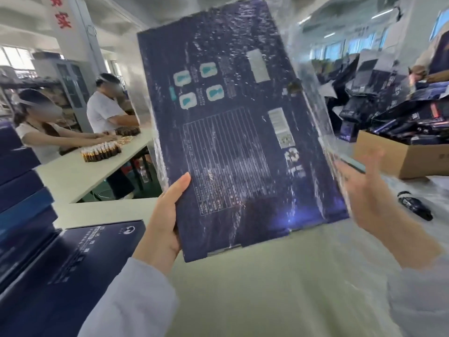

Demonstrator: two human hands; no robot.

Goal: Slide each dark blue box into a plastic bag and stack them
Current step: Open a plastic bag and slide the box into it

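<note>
**A:** From the head view, where is the box?

**B:** The dark blue box (233, 132) is held up in the air above the tabletop (267, 288), tilted, with its printed face toward the camera. The plastic bag (303, 69) is around its far end and sides, and loose film stands out past its right edge. I cannot tell how far toward the near end the bag reaches.

**A:** And the hands?

**B:** The left hand (165, 215) grips the box's near left edge. Its thumb (181, 183) lies flat on the printed face and its fingers are hidden behind the box. The right hand (364, 190) is by the near right edge, blurred, with its palm turned to the box and its fingers (369, 156) straight and spread. They are curled round nothing. Film lies over part of that hand, but I cannot tell whether it touches the box.

**A:** What else is around?

**B:** At the left edge there is a stack of blue boxes (21, 178). Another box (73, 263) lies flat just beside it, near the left sleeve. On the right, a cardboard carton (388, 161) holds dark packaging, and a small black object (415, 207) lies on the tabletop nearer the camera. At a far table (73, 176) on the left, two people work over clusters of small brown bottles (102, 152).
</note>
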